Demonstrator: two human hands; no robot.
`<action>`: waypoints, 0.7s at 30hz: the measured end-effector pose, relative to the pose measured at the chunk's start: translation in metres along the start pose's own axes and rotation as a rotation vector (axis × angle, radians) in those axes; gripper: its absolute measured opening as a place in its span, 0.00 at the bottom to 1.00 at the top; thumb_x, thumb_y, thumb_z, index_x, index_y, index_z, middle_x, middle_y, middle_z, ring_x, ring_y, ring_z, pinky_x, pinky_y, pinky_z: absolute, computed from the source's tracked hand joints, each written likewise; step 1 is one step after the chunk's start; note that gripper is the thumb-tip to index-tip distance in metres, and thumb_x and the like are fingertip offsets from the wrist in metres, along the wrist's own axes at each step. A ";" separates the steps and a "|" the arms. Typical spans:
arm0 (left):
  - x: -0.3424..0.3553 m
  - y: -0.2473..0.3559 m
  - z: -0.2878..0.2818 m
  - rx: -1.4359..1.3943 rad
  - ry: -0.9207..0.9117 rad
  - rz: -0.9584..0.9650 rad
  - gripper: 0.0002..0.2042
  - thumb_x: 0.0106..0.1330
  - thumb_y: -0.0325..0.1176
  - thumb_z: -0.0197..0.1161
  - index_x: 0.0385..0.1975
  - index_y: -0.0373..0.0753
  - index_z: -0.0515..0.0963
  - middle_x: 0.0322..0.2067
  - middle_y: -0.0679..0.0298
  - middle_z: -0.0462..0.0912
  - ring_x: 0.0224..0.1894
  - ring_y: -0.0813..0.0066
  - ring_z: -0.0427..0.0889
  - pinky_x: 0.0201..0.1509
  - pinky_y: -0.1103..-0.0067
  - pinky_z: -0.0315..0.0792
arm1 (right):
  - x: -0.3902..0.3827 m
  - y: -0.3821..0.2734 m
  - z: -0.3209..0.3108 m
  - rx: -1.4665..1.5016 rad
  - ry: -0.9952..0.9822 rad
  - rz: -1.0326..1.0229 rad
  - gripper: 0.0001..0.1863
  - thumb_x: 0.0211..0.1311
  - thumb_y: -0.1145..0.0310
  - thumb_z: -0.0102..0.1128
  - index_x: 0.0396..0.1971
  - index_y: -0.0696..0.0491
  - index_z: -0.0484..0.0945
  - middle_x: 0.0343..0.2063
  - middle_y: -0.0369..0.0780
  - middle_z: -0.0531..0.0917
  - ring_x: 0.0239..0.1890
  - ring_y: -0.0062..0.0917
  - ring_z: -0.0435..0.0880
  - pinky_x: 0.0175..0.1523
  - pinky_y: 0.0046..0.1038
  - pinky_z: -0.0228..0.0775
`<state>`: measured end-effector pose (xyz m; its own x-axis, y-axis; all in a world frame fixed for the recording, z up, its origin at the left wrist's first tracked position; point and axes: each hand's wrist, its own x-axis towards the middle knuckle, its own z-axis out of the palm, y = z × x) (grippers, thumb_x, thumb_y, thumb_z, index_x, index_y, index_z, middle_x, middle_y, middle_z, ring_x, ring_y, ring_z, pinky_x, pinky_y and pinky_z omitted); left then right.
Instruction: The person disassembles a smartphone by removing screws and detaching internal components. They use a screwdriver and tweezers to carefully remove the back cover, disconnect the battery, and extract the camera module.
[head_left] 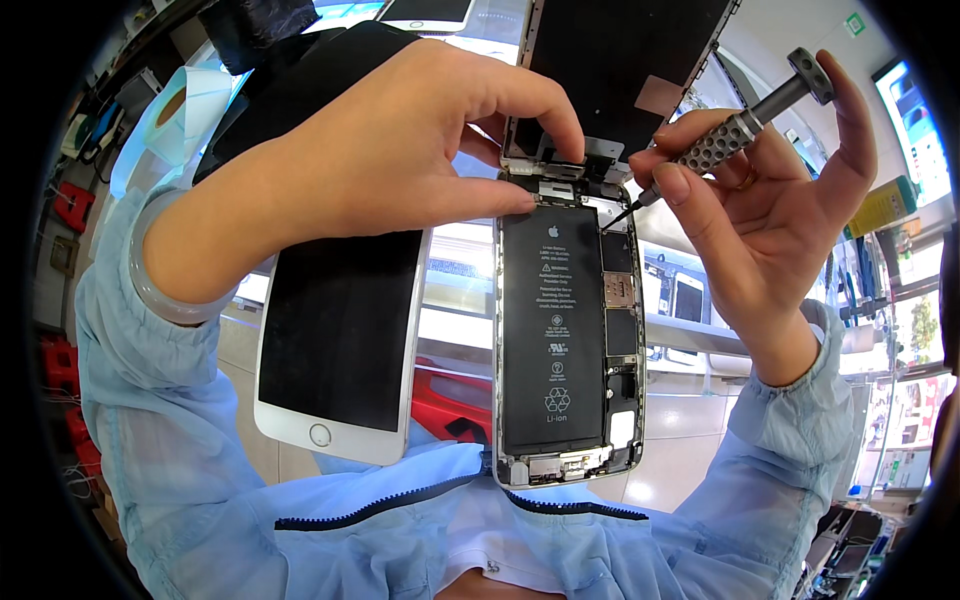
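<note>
An opened smartphone body point(568, 340) lies in the middle, its black battery and small circuit parts exposed. Its black screen panel point(620, 70) is folded up from the top edge. My left hand point(400, 140) pinches the top of the phone body with thumb and forefinger. My right hand point(770, 190) holds a grey knurled precision screwdriver point(735, 128), its tip touching the upper right corner inside the phone.
A white smartphone point(340, 340) with a black screen and round home button lies to the left under my left wrist. A roll of pale tape point(185, 110) sits at upper left. A pale bangle point(165, 290) circles my left wrist. Shelves and bottles stand at the right.
</note>
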<state>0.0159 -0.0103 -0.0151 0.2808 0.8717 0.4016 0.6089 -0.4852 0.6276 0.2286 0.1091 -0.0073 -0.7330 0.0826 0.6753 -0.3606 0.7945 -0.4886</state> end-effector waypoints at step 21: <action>0.000 -0.001 -0.001 0.012 0.003 0.006 0.15 0.52 0.21 0.67 0.41 0.35 0.78 0.39 0.61 0.81 0.42 0.73 0.81 0.48 0.77 0.79 | 0.003 0.010 -0.001 0.040 -0.007 -0.045 0.51 0.52 0.83 0.64 0.67 0.47 0.36 0.41 0.51 0.79 0.41 0.30 0.83 0.47 0.31 0.79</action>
<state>0.0145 -0.0099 -0.0157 0.2825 0.8683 0.4077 0.6160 -0.4900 0.6168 0.2239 0.1176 -0.0096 -0.7192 0.0433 0.6934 -0.4160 0.7726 -0.4796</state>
